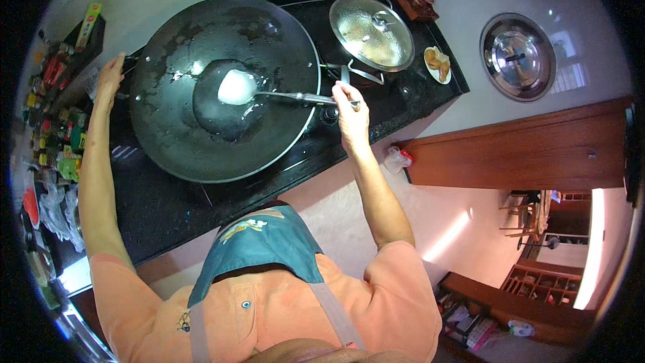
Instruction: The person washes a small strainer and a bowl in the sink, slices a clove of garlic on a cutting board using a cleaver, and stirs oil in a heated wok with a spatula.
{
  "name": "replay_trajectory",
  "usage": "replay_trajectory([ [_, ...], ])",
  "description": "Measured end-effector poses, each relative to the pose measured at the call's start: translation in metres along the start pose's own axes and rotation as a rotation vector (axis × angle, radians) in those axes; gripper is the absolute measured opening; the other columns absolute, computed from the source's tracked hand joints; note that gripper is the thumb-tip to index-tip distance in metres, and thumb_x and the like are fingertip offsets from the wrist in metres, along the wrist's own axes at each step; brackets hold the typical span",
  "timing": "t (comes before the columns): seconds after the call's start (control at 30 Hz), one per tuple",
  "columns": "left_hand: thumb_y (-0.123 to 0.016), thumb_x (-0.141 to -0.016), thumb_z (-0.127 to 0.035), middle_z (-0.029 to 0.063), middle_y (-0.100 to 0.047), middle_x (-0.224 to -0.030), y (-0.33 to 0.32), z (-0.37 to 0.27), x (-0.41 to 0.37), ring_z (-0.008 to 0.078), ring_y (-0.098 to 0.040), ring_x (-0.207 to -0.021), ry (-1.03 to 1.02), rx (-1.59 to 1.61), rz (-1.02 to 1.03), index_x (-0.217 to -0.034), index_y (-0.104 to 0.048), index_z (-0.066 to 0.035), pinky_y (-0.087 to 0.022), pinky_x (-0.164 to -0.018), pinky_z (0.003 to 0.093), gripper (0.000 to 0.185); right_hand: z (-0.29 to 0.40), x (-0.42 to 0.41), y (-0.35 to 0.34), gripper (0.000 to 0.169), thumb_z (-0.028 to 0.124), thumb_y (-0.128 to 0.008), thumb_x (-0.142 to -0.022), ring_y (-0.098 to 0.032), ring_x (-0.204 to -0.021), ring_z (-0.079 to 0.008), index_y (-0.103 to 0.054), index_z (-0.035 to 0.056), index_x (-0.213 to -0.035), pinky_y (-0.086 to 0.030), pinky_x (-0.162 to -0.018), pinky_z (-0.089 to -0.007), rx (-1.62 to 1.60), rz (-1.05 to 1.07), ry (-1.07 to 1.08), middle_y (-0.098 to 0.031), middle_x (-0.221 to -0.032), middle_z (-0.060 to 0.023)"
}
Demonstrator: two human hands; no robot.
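Observation:
A large dark wok (166, 126) sits on the black stove top, with a dark pool of liquid (211, 116) at its bottom. My left hand (110, 78) is closed around the wok's dark side handle at the far left, which my fingers mostly hide. In my right hand (352, 116) is the long handle of a metal wok spatula (282, 95), held over the wok's right rim. Its broad head shines bright with reflected light and rests low in the wok, at the pool. Whether anything lies on that head cannot be told through the glare.
Behind on the right stands a lidded pan (370, 33) with a metal handle. A small white plate of food (437, 64) is near the counter's right corner. Bottles and jars (55, 146) crowd the left side, beside plastic bags (58, 206). A round metal lid (519, 58) is at right.

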State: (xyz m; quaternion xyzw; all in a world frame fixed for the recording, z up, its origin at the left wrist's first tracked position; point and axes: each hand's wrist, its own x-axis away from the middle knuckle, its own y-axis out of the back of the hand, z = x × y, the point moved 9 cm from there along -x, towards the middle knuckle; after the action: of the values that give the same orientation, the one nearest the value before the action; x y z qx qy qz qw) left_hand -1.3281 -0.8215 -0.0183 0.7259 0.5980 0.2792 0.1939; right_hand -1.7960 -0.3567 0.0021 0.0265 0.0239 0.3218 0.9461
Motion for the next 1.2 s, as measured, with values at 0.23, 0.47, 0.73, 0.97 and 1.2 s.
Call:
replay_trajectory([
  [0.23,-0.057,-0.094,-0.053,-0.006,-0.045,-0.064,-0.003,0.017,-0.015,0.0053,-0.04,-0.049,0.081,0.138,-0.037,-0.143,-0.048,-0.015,-0.033,-0.044,0.0248,0.063,-0.005,-0.017,-0.022,0.025,0.019,-0.059,-0.096,-0.052,-0.085,-0.005,-0.068,0.0054,-0.115,-0.043,-0.075,-0.0221,-0.178,0.104,0.097,-0.065,-0.101,0.0016],
  [0.47,-0.059,-0.095,-0.045,-0.008,-0.044,-0.064,0.041,0.058,0.077,0.0025,-0.036,-0.047,0.166,0.228,-0.049,-0.128,-0.059,-0.013,-0.025,-0.039,0.0216,0.047,0.099,-0.016,-0.049,0.027,0.022,-0.056,-0.098,-0.059,-0.096,-0.0143,-0.07,0.0016,-0.108,-0.045,-0.088,-0.0296,0.084,0.163,0.225,-0.068,-0.104,-0.0067],
  [0.73,-0.059,-0.097,-0.026,-0.0071,-0.052,-0.07,0.132,0.07,0.223,-0.0018,-0.039,-0.048,0.192,0.576,-0.096,-0.112,-0.061,-0.006,-0.029,-0.037,0.0135,0.024,0.1,-0.036,-0.1,0.037,0.019,-0.06,-0.095,-0.044,-0.065,-0.0051,-0.059,0.0075,-0.13,-0.038,-0.061,-0.0203,-0.251,0.444,0.087,-0.052,-0.076,0.0036],
  [0.97,-0.065,-0.093,-0.027,-0.0042,-0.057,-0.074,0.116,0.037,0.385,-0.0019,-0.039,-0.049,0.033,0.74,-0.546,-0.121,-0.062,-0.008,-0.029,-0.038,0.0142,0.034,0.021,-0.096,-0.126,0.061,0.012,-0.057,-0.091,-0.042,-0.061,-0.0107,-0.036,0.006,-0.148,-0.041,-0.064,-0.0266,-0.56,0.669,-0.17,-0.054,-0.075,-0.0051],
  [1.2,-0.059,-0.098,-0.027,-0.0033,-0.057,-0.076,0.073,-0.017,0.522,0.0,-0.042,-0.051,-0.103,0.661,-0.88,-0.125,-0.062,-0.009,-0.031,-0.038,0.0148,0.033,0.025,-0.126,-0.154,0.049,0.019,-0.052,-0.092,-0.04,-0.057,-0.0109,-0.05,0.0094,-0.14,-0.042,-0.058,-0.0279,-0.604,0.945,-0.196,-0.049,-0.072,-0.0027],
])
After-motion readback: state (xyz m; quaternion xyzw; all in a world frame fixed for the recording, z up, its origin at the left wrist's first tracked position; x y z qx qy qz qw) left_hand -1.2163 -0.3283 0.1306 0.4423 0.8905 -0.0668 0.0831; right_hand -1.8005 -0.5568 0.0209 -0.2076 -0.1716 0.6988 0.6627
